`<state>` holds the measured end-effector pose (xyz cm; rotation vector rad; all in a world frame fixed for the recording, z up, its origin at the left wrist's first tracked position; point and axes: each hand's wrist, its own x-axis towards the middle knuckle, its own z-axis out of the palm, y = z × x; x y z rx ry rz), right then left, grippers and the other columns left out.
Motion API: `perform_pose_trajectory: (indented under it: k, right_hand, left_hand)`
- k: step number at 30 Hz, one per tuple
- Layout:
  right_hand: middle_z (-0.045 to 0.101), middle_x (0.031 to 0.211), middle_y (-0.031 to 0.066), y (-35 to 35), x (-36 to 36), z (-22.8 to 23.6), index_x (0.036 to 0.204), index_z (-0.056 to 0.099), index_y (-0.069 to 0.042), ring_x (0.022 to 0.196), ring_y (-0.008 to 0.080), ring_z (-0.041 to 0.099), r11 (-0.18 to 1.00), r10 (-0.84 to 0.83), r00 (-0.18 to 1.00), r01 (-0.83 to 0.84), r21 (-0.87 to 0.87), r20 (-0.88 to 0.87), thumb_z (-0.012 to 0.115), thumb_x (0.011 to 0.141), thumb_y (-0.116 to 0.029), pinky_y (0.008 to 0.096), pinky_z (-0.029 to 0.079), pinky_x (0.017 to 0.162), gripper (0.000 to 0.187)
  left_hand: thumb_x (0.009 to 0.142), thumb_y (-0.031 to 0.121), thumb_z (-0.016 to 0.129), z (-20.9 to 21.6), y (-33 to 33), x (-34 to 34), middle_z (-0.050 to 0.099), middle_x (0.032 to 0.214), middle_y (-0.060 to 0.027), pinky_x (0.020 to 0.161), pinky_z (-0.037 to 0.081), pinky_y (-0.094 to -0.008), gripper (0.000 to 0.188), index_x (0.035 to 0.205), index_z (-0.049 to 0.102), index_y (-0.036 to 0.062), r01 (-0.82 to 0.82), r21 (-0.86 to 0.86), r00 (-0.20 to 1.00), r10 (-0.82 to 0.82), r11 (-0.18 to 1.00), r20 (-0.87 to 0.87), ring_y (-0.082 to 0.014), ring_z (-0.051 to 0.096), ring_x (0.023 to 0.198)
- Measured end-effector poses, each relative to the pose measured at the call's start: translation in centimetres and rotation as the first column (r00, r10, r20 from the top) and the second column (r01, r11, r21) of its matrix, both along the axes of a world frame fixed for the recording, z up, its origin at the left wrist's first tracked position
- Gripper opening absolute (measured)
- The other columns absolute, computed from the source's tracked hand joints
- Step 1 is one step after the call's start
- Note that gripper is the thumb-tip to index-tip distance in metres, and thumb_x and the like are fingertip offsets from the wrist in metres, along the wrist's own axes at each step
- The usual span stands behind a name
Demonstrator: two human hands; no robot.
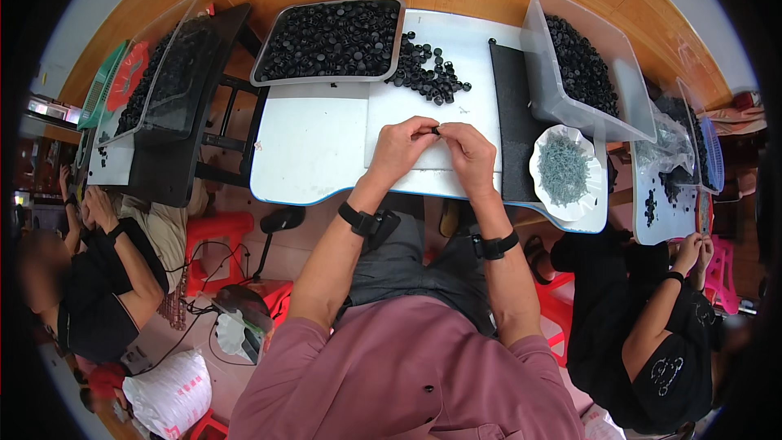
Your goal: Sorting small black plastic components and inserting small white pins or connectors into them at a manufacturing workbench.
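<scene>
Above the near part of the white table, my left hand (399,151) pinches a small black cap (434,131) between thumb and fingertips. My right hand (471,155) meets it there, its fingertips pressed together against the cap's side; anything tiny between them is hidden. Beyond my hands, a loose pile of black caps (428,73) lies on a white sheet (481,118). A clear shallow tray (259,73) heaped with the same caps stands to its left. Right of my hands, a white scalloped dish (538,165) holds a mound of thin grey-green pieces (564,169).
A deep translucent bin (562,106) of black parts stands at the far right, beside a black mat (517,114). Co-workers sit at left (106,277) and right (652,318), hands at their own tables. Red stools (216,248) and cables (191,310) are on the floor.
</scene>
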<state>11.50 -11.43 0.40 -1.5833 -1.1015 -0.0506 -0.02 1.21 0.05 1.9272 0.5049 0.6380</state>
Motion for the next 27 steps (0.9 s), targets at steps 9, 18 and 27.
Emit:
perform_pose_trajectory:
  k: [9,18,27]
  right_hand:
    - [0.077,0.097,0.0119,-0.1,-0.2,0.0,0.102,0.075,-0.004,0.085,0.0286,0.075,0.999,-0.022,0.982,0.028,-0.029,0.185,0.072,0.085,0.006,0.0354,0.061,0.074,0.02]
    - [0.075,0.091,0.01,0.3,-0.6,0.2,0.107,0.071,-0.004,0.078,0.0272,0.073,0.997,-0.072,0.925,0.077,0.002,0.372,0.075,0.085,0.002,0.0373,0.058,0.07,0.023]
    - [0.074,0.091,0.0096,0.0,-0.6,0.0,0.108,0.07,-0.003,0.077,0.0274,0.071,0.999,-0.021,0.935,0.009,0.037,0.353,0.075,0.083,0.005,0.0379,0.058,0.069,0.026]
  left_hand:
    - [0.09,0.003,0.076,0.3,0.1,0.1,0.08,0.1,-0.0129,0.085,0.061,-0.0288,0.024,0.114,0.075,-0.0006,0.037,-0.051,0.999,-0.037,0.998,-0.001,-0.0173,0.077,0.093]
    - [0.091,0.006,0.078,1.1,1.1,-0.1,0.079,0.101,-0.01,0.085,0.058,-0.0261,0.028,0.117,0.074,-0.0032,0.091,-0.309,0.996,-0.094,0.947,0.005,-0.0132,0.073,0.095]
    - [0.091,0.006,0.079,1.8,2.1,-0.2,0.078,0.101,-0.0106,0.083,0.058,-0.0251,0.025,0.113,0.075,-0.0052,0.109,-0.467,0.983,-0.165,0.877,-0.081,-0.0132,0.073,0.093]
